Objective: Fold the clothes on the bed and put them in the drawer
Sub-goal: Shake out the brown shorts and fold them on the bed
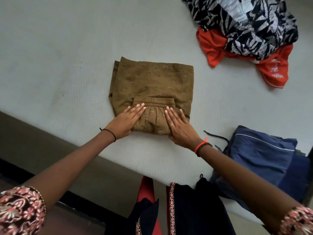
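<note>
A brown patterned garment (152,82) lies folded on the grey bed (67,48), its gathered waistband end turned over on top near me. My left hand (126,121) lies flat on the left side of that near fold, fingers together and stretched out, thumb at the fold's edge. My right hand (179,126), with a ring on one finger, presses flat on the right side, thumb tucked at the fold's near edge. No drawer is in view.
An unfolded heap at the far right holds a black-and-white patterned garment (250,26) over a red one (271,70). A folded blue garment (264,155) with a dark drawstring lies at the near right. The bed's edge (101,160) runs diagonally; dark floor lies below.
</note>
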{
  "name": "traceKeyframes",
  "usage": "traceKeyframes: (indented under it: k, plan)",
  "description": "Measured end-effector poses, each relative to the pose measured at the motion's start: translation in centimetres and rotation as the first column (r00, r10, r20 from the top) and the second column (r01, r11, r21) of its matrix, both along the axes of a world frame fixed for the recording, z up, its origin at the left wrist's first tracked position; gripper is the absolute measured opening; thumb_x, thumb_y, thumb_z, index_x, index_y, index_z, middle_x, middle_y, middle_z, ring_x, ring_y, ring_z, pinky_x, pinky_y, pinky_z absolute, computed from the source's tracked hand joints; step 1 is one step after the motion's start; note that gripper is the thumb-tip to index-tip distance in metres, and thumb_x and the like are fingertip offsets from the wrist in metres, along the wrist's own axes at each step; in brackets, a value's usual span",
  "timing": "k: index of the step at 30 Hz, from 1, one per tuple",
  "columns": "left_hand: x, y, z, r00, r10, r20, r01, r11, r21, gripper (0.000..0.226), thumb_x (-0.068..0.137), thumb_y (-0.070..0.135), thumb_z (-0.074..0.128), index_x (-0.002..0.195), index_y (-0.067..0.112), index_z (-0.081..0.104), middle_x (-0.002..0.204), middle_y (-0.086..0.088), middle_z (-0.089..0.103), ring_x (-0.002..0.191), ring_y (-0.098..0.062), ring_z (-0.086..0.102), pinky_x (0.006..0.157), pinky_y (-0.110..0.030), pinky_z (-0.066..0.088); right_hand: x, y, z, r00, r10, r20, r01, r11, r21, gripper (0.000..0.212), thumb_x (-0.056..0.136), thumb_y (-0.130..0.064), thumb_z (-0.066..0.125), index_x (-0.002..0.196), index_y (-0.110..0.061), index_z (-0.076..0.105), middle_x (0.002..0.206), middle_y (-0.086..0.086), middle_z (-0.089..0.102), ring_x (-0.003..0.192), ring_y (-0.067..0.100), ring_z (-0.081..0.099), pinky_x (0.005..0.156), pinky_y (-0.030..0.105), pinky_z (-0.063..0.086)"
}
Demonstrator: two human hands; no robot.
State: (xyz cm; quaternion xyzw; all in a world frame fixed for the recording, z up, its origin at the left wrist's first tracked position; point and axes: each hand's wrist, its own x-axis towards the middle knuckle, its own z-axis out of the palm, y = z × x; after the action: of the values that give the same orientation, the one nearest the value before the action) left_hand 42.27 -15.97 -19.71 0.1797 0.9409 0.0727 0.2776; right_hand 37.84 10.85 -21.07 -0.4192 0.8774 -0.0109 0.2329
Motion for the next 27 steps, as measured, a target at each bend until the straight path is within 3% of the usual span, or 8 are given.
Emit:
traceKeyframes:
  k: [7, 9, 11, 13, 17, 20, 23, 27]
  plan:
    - [-2.3, 0.2, 4.1, 0.914, 0.041, 0.404, -0.085, 0.992, 0.093, 0.082, 0.089, 0.006, 0.049, 0.151, 0.011, -0.005, 0.159, -0.008, -0.004, 0.147, -0.018, 0.001, 0.113, -0.017, 0.001, -1.1, 0.2, 3.6, 0.921, 0.006, 0.389, -0.029, 0.998, 0.053, 0.070, 0.100, -0.029, 0.035, 0.149, -0.004, -0.008, 0.159, 0.010, -0.009, 0.147, 0.021, -0.007, 0.119, 0.046, -0.003]
    - [-3.3, -0.5, 5.8, 0.840, 0.074, 0.537, -0.168, 0.977, 0.128, 0.078, 0.089, 0.011, 0.052, 0.152, 0.017, 0.005, 0.158, -0.006, 0.016, 0.143, -0.019, 0.022, 0.113, -0.019, 0.016, -2.4, -0.2, 5.4, 0.788, -0.075, 0.611, 0.034, 0.996, 0.077, 0.061, 0.099, -0.024, 0.038, 0.149, -0.002, 0.011, 0.158, 0.009, 0.013, 0.146, 0.021, 0.012, 0.118, 0.041, 0.010]
    - [-4.6, -1.2, 7.4, 0.775, 0.121, 0.621, -0.260, 0.956, 0.138, 0.076, 0.084, 0.024, 0.055, 0.150, 0.026, 0.018, 0.146, -0.004, 0.040, 0.127, -0.020, 0.044, 0.107, -0.027, 0.034, -4.1, -0.3, 7.3, 0.607, -0.208, 0.767, 0.183, 0.976, 0.120, 0.024, 0.098, -0.019, 0.042, 0.115, -0.003, 0.049, 0.117, 0.010, 0.054, 0.106, 0.024, 0.053, 0.086, 0.032, 0.044]
    - [-6.1, -2.2, 8.6, 0.733, 0.176, 0.658, -0.370, 0.914, 0.167, 0.077, 0.071, 0.036, 0.054, 0.145, 0.030, 0.031, 0.133, 0.001, 0.050, 0.116, -0.016, 0.050, 0.098, -0.026, 0.042, -6.5, -0.4, 8.5, 0.481, -0.293, 0.827, 0.303, 0.940, 0.157, 0.015, 0.095, -0.017, 0.046, 0.085, -0.007, 0.049, 0.079, 0.010, 0.051, 0.066, 0.019, 0.048, 0.051, 0.025, 0.040]
    - [-8.8, -4.3, 9.0, 0.727, 0.328, 0.603, -0.539, 0.817, 0.204, 0.073, 0.058, 0.061, 0.054, 0.125, 0.032, 0.051, 0.123, 0.004, 0.054, 0.111, -0.016, 0.052, 0.088, -0.025, 0.043, -11.7, -0.3, 8.5, 0.481, -0.339, 0.808, 0.502, 0.862, 0.063, 0.012, 0.091, -0.016, 0.057, 0.081, -0.010, 0.053, 0.079, -0.001, 0.055, 0.072, 0.010, 0.053, 0.061, 0.019, 0.046]
    - [-10.6, -5.9, 7.5, 0.722, 0.480, 0.499, -0.638, 0.742, 0.209, 0.055, 0.077, 0.056, 0.061, 0.123, 0.025, 0.056, 0.122, 0.002, 0.055, 0.113, -0.015, 0.049, 0.092, -0.027, 0.037, -15.1, -0.5, 6.6, 0.505, -0.387, 0.772, 0.604, 0.797, 0.004, 0.019, 0.087, -0.024, 0.066, 0.099, -0.009, 0.065, 0.094, 0.003, 0.066, 0.086, 0.011, 0.059, 0.080, 0.027, 0.048]
    - [-11.7, -6.5, 5.4, 0.702, 0.571, 0.426, -0.689, 0.696, 0.203, 0.038, 0.089, 0.041, 0.060, 0.119, 0.017, 0.062, 0.120, -0.004, 0.059, 0.110, -0.017, 0.052, 0.093, -0.029, 0.040, -16.9, -1.4, 4.9, 0.589, -0.448, 0.672, 0.619, 0.785, -0.019, 0.028, 0.084, -0.028, 0.070, 0.106, -0.011, 0.065, 0.095, 0.004, 0.065, 0.084, 0.011, 0.056, 0.066, 0.013, 0.043]
    - [-11.8, -5.9, 2.9, 0.672, 0.651, 0.353, -0.734, 0.647, 0.205, 0.038, 0.090, 0.038, 0.059, 0.116, 0.010, 0.065, 0.121, -0.009, 0.062, 0.114, -0.022, 0.055, 0.088, -0.028, 0.040, -17.4, -2.2, 2.7, 0.686, -0.518, 0.511, 0.610, 0.792, -0.016, 0.031, 0.082, -0.024, 0.072, 0.108, -0.009, 0.065, 0.103, 0.008, 0.066, 0.092, 0.017, 0.058, 0.067, 0.017, 0.041]
